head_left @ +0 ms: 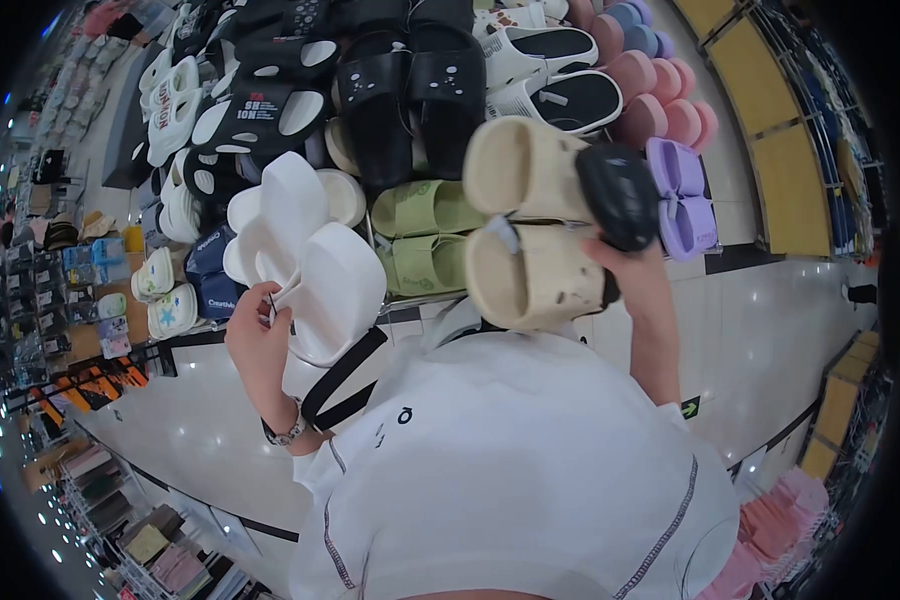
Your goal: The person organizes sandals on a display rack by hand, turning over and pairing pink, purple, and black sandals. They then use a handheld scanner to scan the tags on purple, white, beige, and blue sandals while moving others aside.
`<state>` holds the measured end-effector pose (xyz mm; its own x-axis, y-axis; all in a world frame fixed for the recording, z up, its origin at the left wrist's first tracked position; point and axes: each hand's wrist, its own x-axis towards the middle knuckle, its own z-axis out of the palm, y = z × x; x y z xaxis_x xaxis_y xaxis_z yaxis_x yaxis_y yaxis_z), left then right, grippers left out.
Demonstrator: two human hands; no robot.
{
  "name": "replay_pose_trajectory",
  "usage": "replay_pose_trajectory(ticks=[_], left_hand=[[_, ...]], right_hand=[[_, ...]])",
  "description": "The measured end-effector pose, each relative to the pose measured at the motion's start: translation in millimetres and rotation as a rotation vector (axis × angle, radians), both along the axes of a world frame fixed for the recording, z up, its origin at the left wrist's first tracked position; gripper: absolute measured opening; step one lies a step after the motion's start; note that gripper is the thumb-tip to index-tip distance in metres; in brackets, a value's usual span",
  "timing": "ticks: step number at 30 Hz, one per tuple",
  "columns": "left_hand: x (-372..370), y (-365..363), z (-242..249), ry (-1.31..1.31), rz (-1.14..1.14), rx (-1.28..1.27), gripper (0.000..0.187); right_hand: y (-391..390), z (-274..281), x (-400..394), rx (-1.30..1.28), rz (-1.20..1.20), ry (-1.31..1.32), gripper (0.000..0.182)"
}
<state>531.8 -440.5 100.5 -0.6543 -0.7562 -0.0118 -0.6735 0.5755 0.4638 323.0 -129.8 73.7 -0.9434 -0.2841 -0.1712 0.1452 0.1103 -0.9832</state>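
Observation:
My left hand (258,335) has its thumb and fingers pinched at the near edge of a pair of white slides (338,285), where a thin tag or tie shows. The white slides are tilted, over other white footwear. On the right, my right hand (632,272) grips the near end of a pair of beige slides (515,270), which are tied together with a small grey tag between them. A glossy black rounded thing (618,197) sits over the beige pair's right end, just above my right hand; its kind does not show.
Green slides (425,208), black slides (448,95), black-and-white slides (560,100) and pink slides (650,85) crowd the display. Purple slides (682,200) lie at its right edge. Racks of goods (90,290) stand left, yellow panels (785,150) right.

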Motion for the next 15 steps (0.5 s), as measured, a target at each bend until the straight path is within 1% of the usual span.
replay_pose_trajectory(ticks=[1,2,4,6,8,10,11,13,15], left_hand=[[5,0,-1,0.024,0.022,0.009,0.028],[11,-1,-2,0.024,0.027,0.002,0.028],[24,-1,-5,0.024,0.091,0.046,0.030],[35,0,-8,0.048,0.120,0.034,0.029],[44,3,-11,0.073,0.146,0.024,0.028],[52,4,-16,0.063,0.191,0.006,0.028],[56,4,-19,0.068,0.190,-0.001,0.028],[64,4,-25,0.074,0.207,0.002,0.027],[70,3,-29,0.087,0.214,0.029,0.029]], right_hand=[[-15,0,-2,0.035,0.091,-0.022,0.027],[-31,-1,-2,0.005,0.141,-0.018,0.024],[-56,-13,-8,0.228,0.331,0.041,0.021],[-91,-25,-3,0.278,0.383,0.203,0.021],[-123,-43,0,0.297,0.400,0.125,0.027],[-149,-69,5,0.296,0.420,0.135,0.028],[-158,-72,10,0.290,0.418,0.141,0.028],[-170,-76,21,0.343,0.460,0.035,0.028],[-181,-86,32,0.380,0.425,0.091,0.028]])
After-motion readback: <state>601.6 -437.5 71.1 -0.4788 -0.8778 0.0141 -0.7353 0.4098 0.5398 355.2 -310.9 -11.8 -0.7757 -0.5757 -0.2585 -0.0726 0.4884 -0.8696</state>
